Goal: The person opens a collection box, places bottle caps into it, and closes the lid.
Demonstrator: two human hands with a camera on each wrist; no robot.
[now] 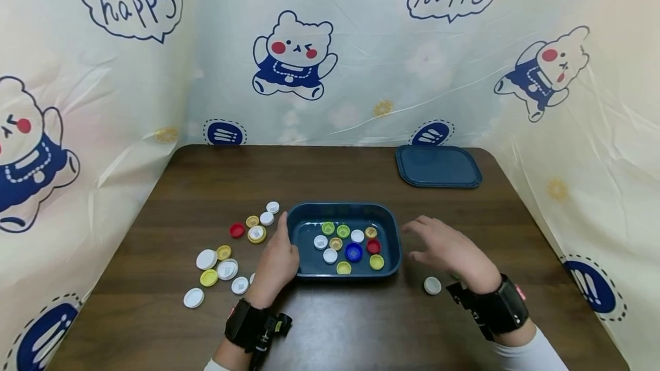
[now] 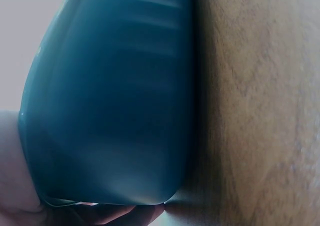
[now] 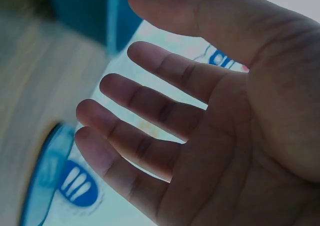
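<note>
Tray (image 1: 396, 245) flat, long axis left-right, rim upward

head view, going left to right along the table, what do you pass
loose bottle caps → left hand → blue tray holding caps → right hand, with the blue lid lying farther back

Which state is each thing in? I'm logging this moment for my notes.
tray: uncovered, holding bottle caps
lid: off, flat on the table's far right
left hand: resting against the tray's left side
right hand: open, empty
loose caps: scattered left of the tray
</note>
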